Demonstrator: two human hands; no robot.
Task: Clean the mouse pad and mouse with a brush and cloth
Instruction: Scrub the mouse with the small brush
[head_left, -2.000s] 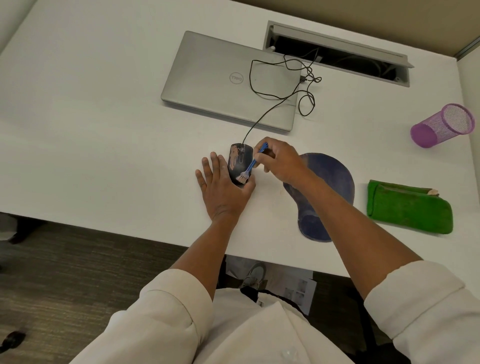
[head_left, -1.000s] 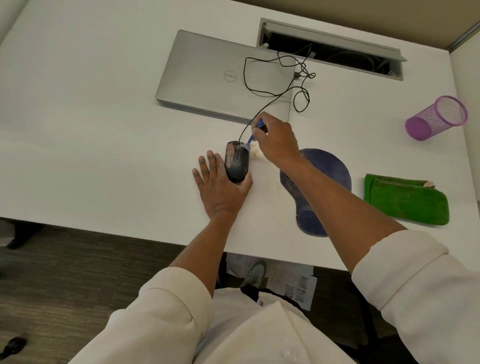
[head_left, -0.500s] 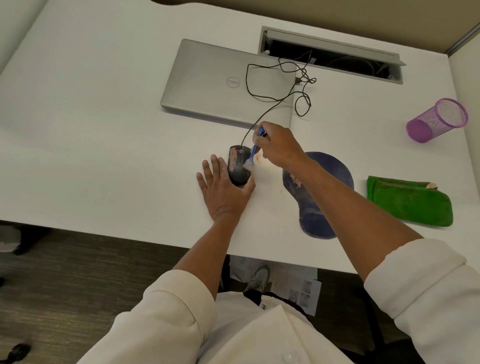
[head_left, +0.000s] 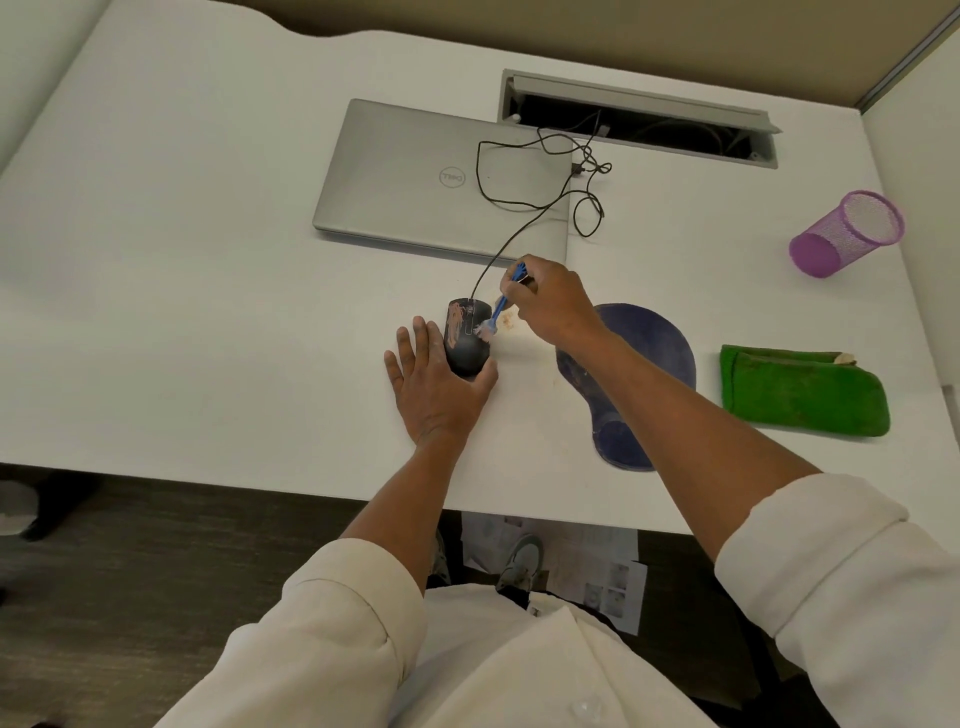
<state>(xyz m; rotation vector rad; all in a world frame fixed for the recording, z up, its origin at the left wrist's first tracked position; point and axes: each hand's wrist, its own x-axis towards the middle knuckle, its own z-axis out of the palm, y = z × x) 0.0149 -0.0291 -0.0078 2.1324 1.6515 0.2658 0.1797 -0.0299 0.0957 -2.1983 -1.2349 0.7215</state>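
A black wired mouse (head_left: 467, 340) streaked with pinkish dirt lies on the white desk (head_left: 208, 260). My left hand (head_left: 436, 389) lies flat on the desk with straight fingers, cradling the mouse's near end between fingers and thumb. My right hand (head_left: 550, 304) grips a small blue brush (head_left: 500, 306); its pale bristles touch the mouse's right side. A dark blue mouse pad (head_left: 644, 358) with a wrist rest lies to the right, partly under my right forearm. The folded green cloth (head_left: 802, 395) lies further right.
A shut silver laptop (head_left: 415, 176) sits behind the mouse, the mouse cable (head_left: 519, 208) looped over it. An open cable tray (head_left: 639, 127) is at the back. A purple mesh cup (head_left: 847, 234) lies on its side at the far right. Crumbs (head_left: 511, 322) lie beside the mouse.
The brush has swept back and forth along the mouse: near its rear, up by its front and the cable, and now down onto its right side. My left hand has stayed put.
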